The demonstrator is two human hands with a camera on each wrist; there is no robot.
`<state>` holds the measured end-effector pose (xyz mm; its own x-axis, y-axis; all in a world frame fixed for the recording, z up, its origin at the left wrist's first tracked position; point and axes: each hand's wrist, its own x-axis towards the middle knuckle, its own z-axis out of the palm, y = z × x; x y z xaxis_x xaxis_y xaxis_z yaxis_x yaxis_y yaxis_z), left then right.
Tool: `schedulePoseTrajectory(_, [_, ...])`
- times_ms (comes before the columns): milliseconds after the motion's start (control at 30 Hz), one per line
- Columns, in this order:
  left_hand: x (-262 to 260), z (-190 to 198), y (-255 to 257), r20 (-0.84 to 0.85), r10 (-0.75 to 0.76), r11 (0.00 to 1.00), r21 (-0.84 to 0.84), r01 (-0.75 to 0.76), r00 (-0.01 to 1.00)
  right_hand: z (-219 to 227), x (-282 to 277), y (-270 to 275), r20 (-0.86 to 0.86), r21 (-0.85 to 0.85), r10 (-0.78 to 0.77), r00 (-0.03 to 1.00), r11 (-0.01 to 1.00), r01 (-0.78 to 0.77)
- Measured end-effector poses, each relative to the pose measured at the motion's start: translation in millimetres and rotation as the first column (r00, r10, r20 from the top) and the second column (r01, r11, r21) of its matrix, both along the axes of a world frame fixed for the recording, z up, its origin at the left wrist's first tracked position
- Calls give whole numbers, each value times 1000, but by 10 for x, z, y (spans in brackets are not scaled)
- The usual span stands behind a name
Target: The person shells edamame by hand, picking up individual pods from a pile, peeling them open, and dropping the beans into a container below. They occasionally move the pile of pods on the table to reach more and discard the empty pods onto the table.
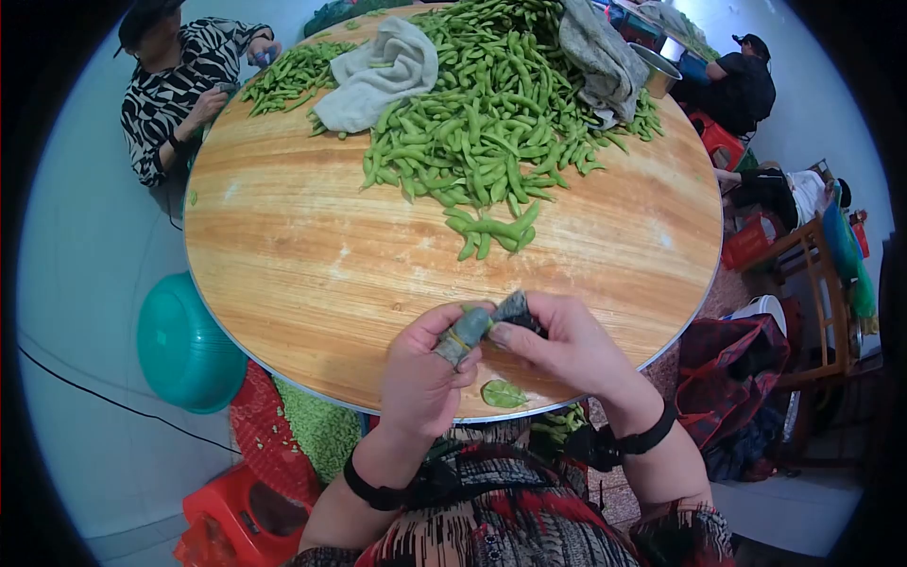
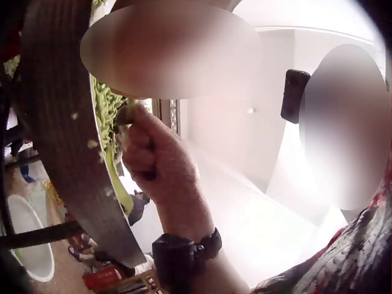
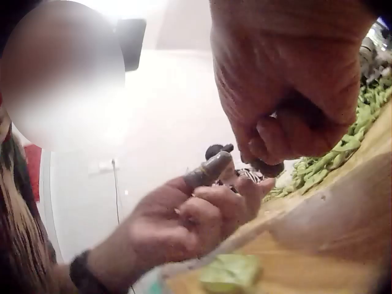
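Over the table's near edge, my left hand [image 1: 422, 373] and right hand [image 1: 576, 345] meet at the fingertips. Bits of green pod [image 1: 491, 325] show between them, mostly hidden by the fingers. A grey-green wrap [image 1: 463, 338] with a yellow band covers my left thumb; a dark grey wrap [image 1: 514, 307] is on a right finger. In the right wrist view the wrapped thumb [image 3: 209, 169] sticks up beside my curled left fingers [image 3: 205, 214], and my right hand [image 3: 288, 86] bends down to them. The left wrist view shows my left hand [image 2: 162, 156] with fingers curled. A flat green piece [image 1: 504, 394] lies below my hands.
A big heap of green pods [image 1: 491, 123] covers the far side of the round table [image 1: 283, 236], with a few pods [image 1: 496, 230] nearer. A white cloth [image 1: 383, 76] and a grey cloth [image 1: 609, 66] lie on the heap. Around stand a teal basin [image 1: 184, 340], a red stool [image 1: 222, 510] and seated people.
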<state>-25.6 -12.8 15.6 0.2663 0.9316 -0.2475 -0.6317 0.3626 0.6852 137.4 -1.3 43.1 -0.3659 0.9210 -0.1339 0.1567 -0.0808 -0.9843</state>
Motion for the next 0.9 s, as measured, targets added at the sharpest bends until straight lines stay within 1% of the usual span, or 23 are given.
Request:
schedulePoseTrajectory(33, [16, -14, -8, -42, 27, 999, 32, -26, 999, 50, 22, -41, -4, 1, -2, 1000, 1000, 2])
schedulePoseTrajectory(67, [11, -30, -4, -45, 25, 999, 34, -24, 999, 95, 64, -74, -118, -161, 57, 991, 984, -76])
schedulePoseTrajectory(100, [-2, -44, 4, -40, 31, 999, 32, -30, 999, 123, 90, -103, -238, -309, 96, 967, 936, -169])
schedulePoseTrajectory(167, [4, -42, 5, -37, 36, 999, 31, -35, 999, 105, 98, -153, -258, -306, 76, 963, 939, -156])
schedulePoseTrajectory(233, [18, -24, -4, -133, 55, 997, 66, -47, 990, 34, 140, -165, -401, -363, 56, 914, 906, -215])
schedulePoseTrajectory(267, [40, -31, -11, -135, 55, 997, 69, -46, 989, 12, 143, -166, -403, -361, 56, 914, 908, -215])
schedulePoseTrajectory(333, [92, -61, -35, -261, 186, 970, 204, -135, 947, -19, 135, -174, -418, -389, -8, 909, 905, -171])
schedulePoseTrajectory(367, [91, -43, -43, -261, 186, 969, 206, -133, 947, -6, 124, -185, -419, -386, -9, 908, 907, -170])
schedulePoseTrajectory(433, [66, 4, -61, -176, 76, 968, 248, -30, 981, 38, 96, -216, -523, -491, -119, 844, 851, -184])
schedulePoseTrajectory(467, [54, 5, -63, -177, 76, 968, 248, -30, 981, 54, 98, -231, -523, -491, -119, 844, 851, -185])
schedulePoseTrajectory(533, [26, 7, -61, 5, -51, 981, 185, 49, 999, 71, 104, -252, -578, -577, -164, 800, 775, -258])
schedulePoseTrajectory(567, [9, 5, -55, 5, -52, 981, 185, 51, 999, 61, 103, -255, -578, -577, -165, 799, 775, -257])
schedulePoseTrajectory(633, [-15, -11, -42, 14, -131, 978, 164, 127, 991, 17, 92, -255, -540, -564, -166, 825, 799, -209])
schedulePoseTrajectory(667, [26, -24, -53, 14, -132, 978, 164, 128, 991, -9, 87, -258, -540, -564, -168, 825, 799, -208])
schedulePoseTrajectory(700, [100, -41, -71, -236, -5, 956, 284, 73, 972, -40, 81, -263, -364, -447, -105, 926, 891, -74])
schedulePoseTrajectory(733, [142, -54, -79, -449, 154, 911, 408, 49, 880, -68, 76, -262, -160, -289, -77, 984, 957, 28])
schedulePoseTrajectory(767, [140, -71, -78, -448, 154, 911, 409, 49, 880, -100, 60, -260, -159, -288, -77, 984, 957, 29])
schedulePoseTrajectory(800, [134, -88, -78, -514, 188, 905, 422, 55, 837, -135, 38, -257, 10, -52, -119, 993, 991, 120])
schedulePoseTrajectory(833, [130, -95, -77, -576, 222, 899, 433, 63, 787, -160, 28, -254, 163, 197, -198, 967, 967, 165])
schedulePoseTrajectory(867, [141, -89, -81, -576, 222, 899, 433, 63, 787, -174, 29, -244, 163, 197, -198, 967, 967, 164])
schedulePoseTrajectory(900, [161, -78, -88, -535, 233, 902, 432, 25, 812, -183, 32, -230, 127, 139, -202, 971, 973, 184])
